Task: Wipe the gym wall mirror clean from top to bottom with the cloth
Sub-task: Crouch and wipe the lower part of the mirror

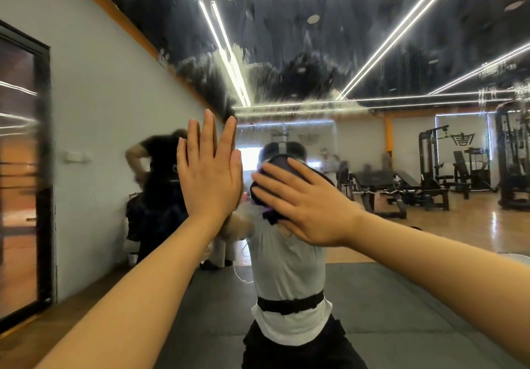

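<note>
Mirror [315,53] fills nearly the whole view; it reflects the ceiling lights, weight machines [447,167] and the person wiping. Upper part is streaked and wet-looking, with runs trailing down; the band below looks clearer. Judged from that, wiping has reached about mid-height and the lower part is not yet done.

Left hand [209,167] lies flat on the glass, fingers straight and together, pointing up, holding nothing. Probably a brace, steadying the body while the other arm works.

Right hand [301,202] presses the dark cloth [266,188] against the mirror, fingers spread and flat over it rather than curled round. Spread fingers likely push more of the cloth onto the glass. Cloth sits bunched under the palm, just right of the left hand.
</note>
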